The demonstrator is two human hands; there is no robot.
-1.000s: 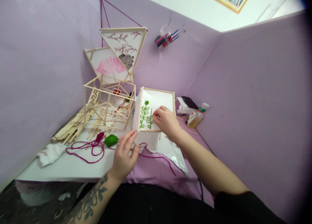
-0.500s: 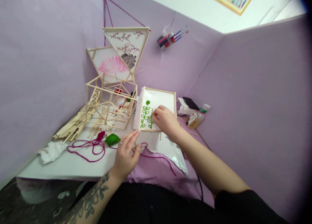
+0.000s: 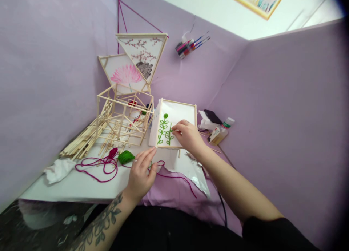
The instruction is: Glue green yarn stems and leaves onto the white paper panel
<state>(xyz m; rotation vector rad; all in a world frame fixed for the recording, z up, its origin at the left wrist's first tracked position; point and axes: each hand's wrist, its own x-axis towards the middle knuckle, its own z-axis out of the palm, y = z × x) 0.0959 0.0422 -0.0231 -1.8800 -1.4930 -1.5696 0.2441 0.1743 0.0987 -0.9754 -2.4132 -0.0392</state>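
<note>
A box-shaped wooden frame (image 3: 196,114) covered in white paper stands on the table, its top panel facing me. Two leafy stems of green yarn (image 3: 163,129) lie on that panel, the taller one ending in a round coil. My right hand (image 3: 188,135) is over the panel's right half, thumb and fingers pinched at a bit of green yarn beside the shorter stem. My left hand (image 3: 142,172) is open, fingers outstretched, their tips touching the box's near left corner. A ball of green yarn (image 3: 125,156) sits left of that hand.
Left of the box stand an open stick frame (image 3: 125,104) and a pile of wooden sticks (image 3: 84,134). Loose magenta yarn (image 3: 98,167) and a white cloth (image 3: 58,170) lie in front. A bottle (image 3: 220,132) and a dark phone-like object (image 3: 213,116) are at right.
My right hand has shifted slightly right and its fingertips have lifted off the shorter stem, showing more of it. My left hand stays at the corner.
</note>
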